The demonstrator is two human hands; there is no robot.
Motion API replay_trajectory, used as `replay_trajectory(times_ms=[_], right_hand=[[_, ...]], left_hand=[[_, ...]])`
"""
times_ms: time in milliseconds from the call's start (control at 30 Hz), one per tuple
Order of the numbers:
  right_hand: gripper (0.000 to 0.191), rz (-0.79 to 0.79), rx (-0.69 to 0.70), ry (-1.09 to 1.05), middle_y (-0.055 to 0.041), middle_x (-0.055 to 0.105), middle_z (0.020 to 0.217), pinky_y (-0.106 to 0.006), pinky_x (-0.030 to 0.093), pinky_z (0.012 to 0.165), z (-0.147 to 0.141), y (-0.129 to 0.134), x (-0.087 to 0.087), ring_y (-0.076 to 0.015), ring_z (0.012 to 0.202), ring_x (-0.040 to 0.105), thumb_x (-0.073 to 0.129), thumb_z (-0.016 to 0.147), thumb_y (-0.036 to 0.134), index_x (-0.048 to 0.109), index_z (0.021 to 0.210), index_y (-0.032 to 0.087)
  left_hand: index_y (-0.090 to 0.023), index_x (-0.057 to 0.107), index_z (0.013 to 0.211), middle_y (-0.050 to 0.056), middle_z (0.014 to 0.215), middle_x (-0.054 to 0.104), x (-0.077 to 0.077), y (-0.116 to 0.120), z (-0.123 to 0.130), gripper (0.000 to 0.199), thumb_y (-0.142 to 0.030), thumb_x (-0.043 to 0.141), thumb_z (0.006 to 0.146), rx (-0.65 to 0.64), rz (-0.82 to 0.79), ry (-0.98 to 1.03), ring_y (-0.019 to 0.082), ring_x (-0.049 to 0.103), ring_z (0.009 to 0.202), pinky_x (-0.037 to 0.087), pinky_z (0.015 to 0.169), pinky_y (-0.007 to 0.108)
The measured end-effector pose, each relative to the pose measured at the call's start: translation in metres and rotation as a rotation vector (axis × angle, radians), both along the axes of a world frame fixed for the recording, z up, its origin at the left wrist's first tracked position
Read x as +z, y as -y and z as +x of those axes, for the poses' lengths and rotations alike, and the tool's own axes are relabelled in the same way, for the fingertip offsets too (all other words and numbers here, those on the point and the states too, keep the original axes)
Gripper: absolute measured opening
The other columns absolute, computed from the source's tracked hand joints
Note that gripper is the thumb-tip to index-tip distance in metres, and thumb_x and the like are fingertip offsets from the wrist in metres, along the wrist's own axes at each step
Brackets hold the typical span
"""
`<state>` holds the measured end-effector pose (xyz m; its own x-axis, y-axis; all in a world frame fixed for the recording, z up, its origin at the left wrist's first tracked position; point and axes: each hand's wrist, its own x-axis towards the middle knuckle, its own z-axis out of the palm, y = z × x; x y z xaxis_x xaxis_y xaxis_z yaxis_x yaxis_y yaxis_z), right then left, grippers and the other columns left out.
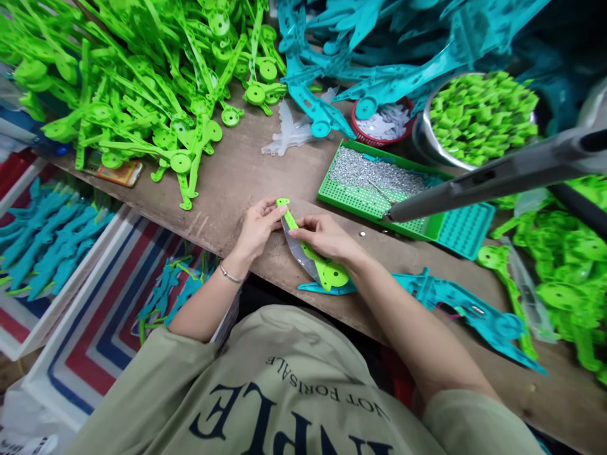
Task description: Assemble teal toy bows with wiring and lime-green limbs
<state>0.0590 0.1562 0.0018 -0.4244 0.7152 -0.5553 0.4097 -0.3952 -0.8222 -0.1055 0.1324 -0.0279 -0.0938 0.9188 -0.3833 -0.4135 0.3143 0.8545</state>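
Note:
Both hands hold one lime-green plastic part (332, 274) with a clear, translucent blade-shaped piece (302, 251) along its side. My left hand (260, 226) pinches its narrow upper end between thumb and fingers. Farther down, my right hand (327, 237) grips the same part, thumb on top, its wide rounded end showing beneath the palm. Under that wide end and my right forearm lies a long teal plastic part (467, 302) on the table, a small metallic piece and thin wire visible in it.
Lime-green parts (156, 95) pile up at the left, teal parts (427, 44) at the back. A green tray (327, 189) holds small metal screws. A grey tool (493, 174) hangs over it from the right. Behind stand a red basket (379, 140) and a metal bowl (427, 120) of green pieces.

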Motion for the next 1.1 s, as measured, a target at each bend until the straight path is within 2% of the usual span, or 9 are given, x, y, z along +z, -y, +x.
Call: replay_trajectory(times_ms=[100,167,267,333,500,667,800,1000,1100], right_hand=[[0.018,0.000,0.010,-0.056,0.0050,0.054,0.059,-0.025,0.030,0.055,0.002,-0.001,-0.003,-0.0090,0.055,0.038,0.070,0.077,0.031,0.073,0.082,0.014],[0.020,-0.007,0.014,-0.093,0.0024,0.061,0.065,-0.025,0.035,0.058,0.004,-0.001,-0.004,-0.0099,0.059,0.044,0.073,0.075,0.033,0.073,0.081,0.014],[0.017,0.009,0.014,-0.108,0.0004,0.064,0.070,-0.026,0.038,0.061,0.005,-0.001,-0.007,-0.0111,0.062,0.049,0.071,0.075,0.032,0.071,0.077,0.016],[0.016,0.023,0.016,-0.109,0.0014,0.061,0.069,-0.027,0.038,0.061,0.005,0.000,-0.008,-0.0110,0.062,0.048,0.068,0.075,0.032,0.070,0.076,0.016],[0.020,0.021,0.005,-0.155,0.0027,0.058,0.067,-0.026,0.034,0.059,0.004,0.001,-0.010,-0.0103,0.060,0.044,0.068,0.070,0.036,0.069,0.075,0.016],[0.027,0.027,-0.007,-0.235,0.0033,0.058,0.067,-0.026,0.034,0.059,0.005,0.002,-0.014,-0.0104,0.062,0.044,0.071,0.068,0.043,0.067,0.074,0.017],[0.032,0.038,-0.015,-0.282,0.0035,0.057,0.067,-0.027,0.035,0.059,0.006,0.003,-0.011,-0.0102,0.062,0.043,0.072,0.065,0.047,0.066,0.074,0.017],[0.035,0.054,-0.019,-0.286,0.0028,0.058,0.069,-0.027,0.035,0.060,0.006,0.001,-0.010,-0.0100,0.061,0.044,0.072,0.065,0.048,0.068,0.078,0.016],[0.035,0.094,0.026,-0.264,0.0016,0.061,0.070,-0.027,0.036,0.060,0.009,0.001,-0.008,-0.0109,0.062,0.046,0.070,0.072,0.047,0.070,0.084,0.015]], left_hand=[[-0.018,0.066,0.108,0.002,0.097,0.076,-0.001,0.026,0.016,0.056,-0.045,0.094,0.067,0.036,0.008,0.019,0.014,0.072,0.088,0.057,0.085,0.027],[-0.017,0.065,0.110,0.004,0.101,0.076,-0.002,0.047,0.030,0.058,-0.043,0.094,0.068,-0.019,-0.025,0.039,0.016,0.073,0.095,0.056,0.091,0.031],[-0.015,0.064,0.104,0.003,0.092,0.075,-0.001,0.072,0.050,0.056,-0.036,0.097,0.064,-0.128,-0.083,0.062,0.017,0.072,0.085,0.057,0.084,0.031],[-0.015,0.064,0.097,0.000,0.083,0.073,0.000,0.079,0.060,0.051,-0.034,0.096,0.063,-0.148,-0.104,0.067,0.014,0.070,0.075,0.057,0.074,0.028],[-0.016,0.062,0.089,-0.003,0.074,0.069,-0.001,0.077,0.068,0.046,-0.033,0.095,0.062,-0.109,-0.098,0.045,0.012,0.066,0.067,0.055,0.067,0.026],[-0.016,0.063,0.092,-0.001,0.079,0.071,-0.007,0.077,0.069,0.047,-0.030,0.095,0.061,-0.065,-0.078,-0.085,0.014,0.066,0.071,0.055,0.069,0.026],[-0.016,0.065,0.096,0.001,0.086,0.074,-0.007,0.081,0.070,0.047,-0.033,0.094,0.063,-0.049,-0.064,-0.103,0.015,0.069,0.076,0.056,0.072,0.027],[-0.016,0.065,0.093,0.002,0.083,0.077,0.000,0.085,0.071,0.056,-0.030,0.100,0.051,-0.208,-0.133,0.004,0.017,0.074,0.074,0.061,0.076,0.031],[-0.016,0.064,0.088,0.001,0.080,0.077,0.002,0.085,0.073,0.053,-0.027,0.100,0.050,-0.190,-0.142,-0.002,0.016,0.073,0.070,0.061,0.074,0.030]])
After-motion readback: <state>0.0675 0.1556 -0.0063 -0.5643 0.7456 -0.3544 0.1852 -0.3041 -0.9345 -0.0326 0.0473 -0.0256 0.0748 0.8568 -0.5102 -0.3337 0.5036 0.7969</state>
